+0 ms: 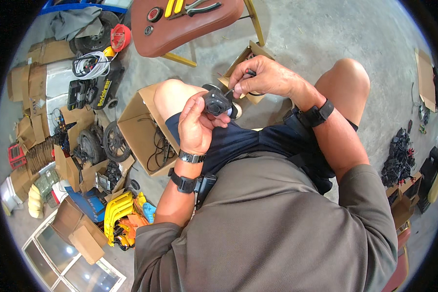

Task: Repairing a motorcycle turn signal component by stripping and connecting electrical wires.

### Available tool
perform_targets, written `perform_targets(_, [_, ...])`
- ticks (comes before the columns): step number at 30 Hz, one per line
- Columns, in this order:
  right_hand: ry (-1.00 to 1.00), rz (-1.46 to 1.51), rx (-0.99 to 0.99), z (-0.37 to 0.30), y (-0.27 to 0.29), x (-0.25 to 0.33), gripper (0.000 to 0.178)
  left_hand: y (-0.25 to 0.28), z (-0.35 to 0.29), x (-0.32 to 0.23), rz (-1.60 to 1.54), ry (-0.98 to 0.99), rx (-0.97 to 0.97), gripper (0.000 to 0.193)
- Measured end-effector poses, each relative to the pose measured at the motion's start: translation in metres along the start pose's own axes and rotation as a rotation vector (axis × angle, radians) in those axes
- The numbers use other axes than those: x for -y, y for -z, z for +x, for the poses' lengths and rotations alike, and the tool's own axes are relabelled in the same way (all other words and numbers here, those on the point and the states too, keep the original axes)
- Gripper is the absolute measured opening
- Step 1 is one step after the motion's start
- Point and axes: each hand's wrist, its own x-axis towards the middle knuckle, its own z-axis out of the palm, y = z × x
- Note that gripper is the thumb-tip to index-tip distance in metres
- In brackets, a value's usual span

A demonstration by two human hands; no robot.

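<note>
My left hand [195, 121] is closed around a small black device [217, 102] with a round, lens-like part on its face. It is held over my lap, between my knees. Just to its right, my right hand [260, 77] pinches a slim screwdriver [250, 72] with a black and red handle. The tool's thin end points down toward the device's right side; whether it touches cannot be made out. Below the right hand stands an open cardboard box [250, 52], its contents partly hidden by that hand.
A brown padded stool [190, 29] ahead holds yellow-handled pliers [174, 7], other pliers [203, 9] and tape rolls [155, 14]. By my left leg, an open carton [140, 127] contains black cables. Wheels, boxes and yellow parts [118, 211] crowd the left; a black cable heap [399, 158] lies right.
</note>
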Motion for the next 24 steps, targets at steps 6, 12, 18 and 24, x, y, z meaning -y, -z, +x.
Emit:
perform_targets(6, [-0.003, -0.065, -0.058, 0.001, 0.001, 0.003, 0.015, -0.005, -0.001, 0.000, 0.139, 0.031, -0.003, 0.043])
perform_targets(12, [0.059, -0.100, -0.064, 0.004, 0.002, -0.003, 0.014, -0.005, -0.003, 0.001, 0.239, -0.003, -0.013, 0.047])
perform_targets(18, [0.033, -0.114, -0.041, 0.009, 0.002, -0.013, 0.016, -0.012, -0.005, 0.002, 0.195, -0.016, -0.009, 0.052])
perform_targets(24, [-0.010, -0.216, -0.081, 0.005, -0.001, -0.012, 0.019, -0.010, -0.005, 0.002, 0.142, -0.014, -0.012, 0.049])
